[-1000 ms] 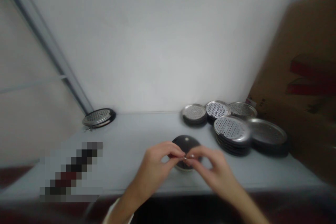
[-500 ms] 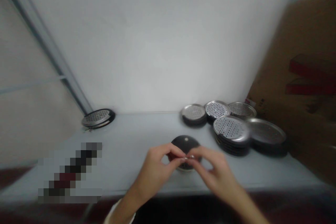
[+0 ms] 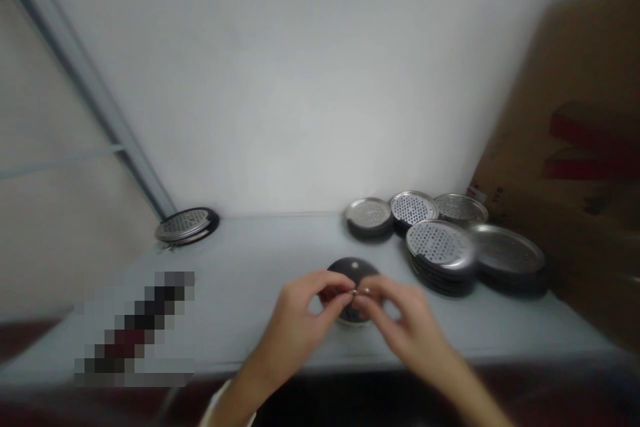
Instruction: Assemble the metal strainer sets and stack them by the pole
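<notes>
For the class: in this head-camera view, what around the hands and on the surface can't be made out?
- Small metal piece: too small, and partly hidden by the fingers of the left hand and right hand.
- Dark round disc: middle hidden by both hands.
- Pixelated patch: obscures whatever lies there.
- Cardboard box: cut off by the right edge.

Perf. steel discs (image 3: 440,245) in stacks, cardboard box (image 3: 565,113) beside.

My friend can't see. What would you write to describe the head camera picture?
The left hand and right hand pinch a tiny metal piece above a dark round disc on a pale table. Stacks of holed metal discs sit beside a cardboard box.
</notes>
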Available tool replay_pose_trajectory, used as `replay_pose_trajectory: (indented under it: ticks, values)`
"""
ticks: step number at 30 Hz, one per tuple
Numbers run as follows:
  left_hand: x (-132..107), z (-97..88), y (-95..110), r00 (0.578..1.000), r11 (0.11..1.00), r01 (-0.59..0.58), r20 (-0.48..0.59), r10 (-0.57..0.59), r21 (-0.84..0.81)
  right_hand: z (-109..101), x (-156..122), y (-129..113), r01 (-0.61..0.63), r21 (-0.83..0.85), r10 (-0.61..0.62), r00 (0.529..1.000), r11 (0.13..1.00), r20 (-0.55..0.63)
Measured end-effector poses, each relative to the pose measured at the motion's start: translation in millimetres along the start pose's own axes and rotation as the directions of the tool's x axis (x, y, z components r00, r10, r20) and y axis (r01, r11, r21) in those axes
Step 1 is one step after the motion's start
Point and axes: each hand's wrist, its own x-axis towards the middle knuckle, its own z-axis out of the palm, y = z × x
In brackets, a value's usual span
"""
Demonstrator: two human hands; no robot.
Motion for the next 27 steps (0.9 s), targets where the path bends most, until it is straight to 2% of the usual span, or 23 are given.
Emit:
replay_pose_trajectory:
  ticks: [3, 7, 12, 18, 20, 22, 27]
  values:
    - [-1, 0.1, -1, 1.000, 1.000, -0.010, 0.011, 0.010, -0.001, 2, 2, 0, -0.159, 0.177, 0.157, 0.987, 0.971, 0.030]
    - [-2, -0.3, -2, 0.998, 0.997, -0.068, 0.004, 0.068, 0.035, 3, 5, -1, -0.335, 0.407, 0.323, 0.941, 0.850, 0.099]
    - [-1, -0.8, -9, 0.956, 0.942, -0.293, 0.059, 0.288, 0.160, -1, 9, -2, -0.414, 0.528, 0.368, 0.909, 0.741, 0.197]
    - [0, 0.8, -12, 0.917, 0.877, -0.400, 0.114, 0.383, 0.266, -3, 8, 2, -0.507, 0.632, 0.390, 0.860, 0.586, 0.328]
    - [-1, 1.7, -10, 0.921, 0.885, -0.389, 0.119, 0.371, 0.254, -2, 8, 4, -0.525, 0.645, 0.389, 0.849, 0.555, 0.357]
    - [-1, 2.5, -8, 0.941, 0.917, -0.337, 0.112, 0.320, 0.216, -1, 8, 6, -0.519, 0.646, 0.392, 0.853, 0.560, 0.345]
    - [1, 2.6, 0, 0.989, 0.993, -0.113, 0.096, 0.109, 0.029, 2, 9, 7, -0.423, 0.605, 0.391, 0.900, 0.674, 0.193]
